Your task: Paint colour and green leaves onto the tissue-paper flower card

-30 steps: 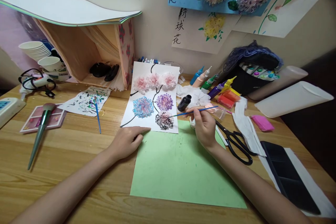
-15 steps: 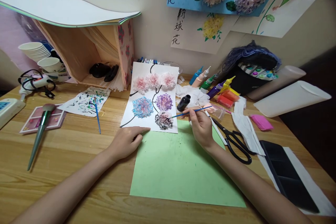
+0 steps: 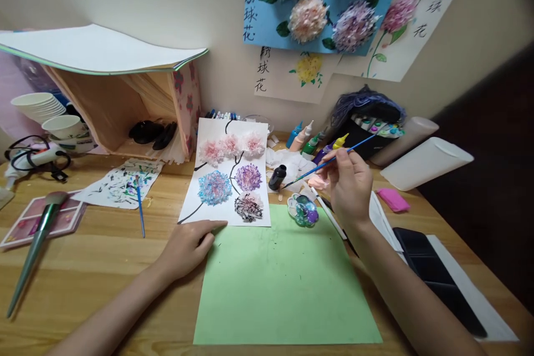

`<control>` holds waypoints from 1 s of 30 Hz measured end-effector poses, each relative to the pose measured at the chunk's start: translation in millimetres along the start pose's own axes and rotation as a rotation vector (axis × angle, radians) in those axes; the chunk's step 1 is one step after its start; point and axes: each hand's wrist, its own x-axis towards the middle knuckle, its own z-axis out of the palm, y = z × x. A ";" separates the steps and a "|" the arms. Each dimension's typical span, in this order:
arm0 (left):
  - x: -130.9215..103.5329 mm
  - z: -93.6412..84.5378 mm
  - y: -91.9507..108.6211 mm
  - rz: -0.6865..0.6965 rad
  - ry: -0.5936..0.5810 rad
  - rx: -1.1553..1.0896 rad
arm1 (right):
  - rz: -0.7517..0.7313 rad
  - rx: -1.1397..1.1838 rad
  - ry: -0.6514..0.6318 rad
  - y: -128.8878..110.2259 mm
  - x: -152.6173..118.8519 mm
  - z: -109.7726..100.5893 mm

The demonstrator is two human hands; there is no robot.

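Note:
A thin blue paintbrush (image 3: 325,163) is pinched in my right hand (image 3: 349,186), its dark tip just right of a small open black bottle (image 3: 277,178). My left hand (image 3: 189,247) lies with its index finger stretched along the bottom edge of a white sheet (image 3: 208,200). Pink, blue and purple textured flowers and black stems cover this sheet; its lower right flower (image 3: 249,207) is pale with black strokes. Under the sheet's lower edge lies green paper (image 3: 287,283). A flower-shaped palette (image 3: 302,210) with green and purple paint sits below my right hand's brush.
Paint tubes (image 3: 311,143) stand behind crumpled tissue (image 3: 287,160). On the left are a large makeup brush (image 3: 37,250), a second blue brush (image 3: 141,211), a paint-marked tissue (image 3: 120,183) and an open box (image 3: 112,105). A black tray (image 3: 438,283) lies at the right.
My right hand has lifted the brush off the black-streaked flower and moved it right, beside the black bottle, uncovering the palette. My left hand stays at the sheet's edge. The camera view has shifted.

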 end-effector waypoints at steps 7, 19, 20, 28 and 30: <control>0.1 0.5 -3.4 0.019 0.040 0.030 | -0.266 -0.280 -0.099 -27.8 27.5 8.4; 0.0 -3.3 0.8 0.022 0.029 0.039 | -0.434 -0.749 -0.325 -4.4 24.8 10.0; -0.2 -3.6 1.1 0.018 0.024 0.040 | -0.434 -0.756 -0.331 -3.1 24.9 10.8; 0.6 -3.7 1.2 0.015 0.016 0.041 | -0.316 -0.636 -0.269 -3.7 26.6 9.0; 0.3 -3.5 1.2 0.013 0.019 0.040 | -0.295 -0.616 -0.246 -4.4 27.9 6.9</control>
